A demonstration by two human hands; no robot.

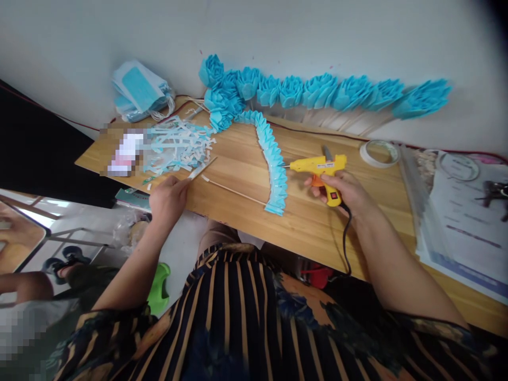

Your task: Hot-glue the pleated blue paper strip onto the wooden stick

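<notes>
My right hand (341, 191) is wrapped round the handle of a yellow hot glue gun (317, 164), with its fingers by the orange trigger. The gun's nozzle points left, at the edge of a long pleated light-blue strip (273, 164); whether they touch I cannot tell. At the table's front edge my left hand (169, 198) is closed on a thin wooden stick (207, 167), and a narrow white piece lies along it. Between the hands another thin stick (234, 190) rests on the table, one end reaching the strip's lower end.
Blue flowers (291, 91) line the wall. A pile of cut strips (180, 143), a phone (126, 152) and packed face masks (141, 87) are at left. A tape roll (379, 153) and papers (468, 222) lie right. The gun's cord (346, 243) hangs over the edge. A person sits lower left.
</notes>
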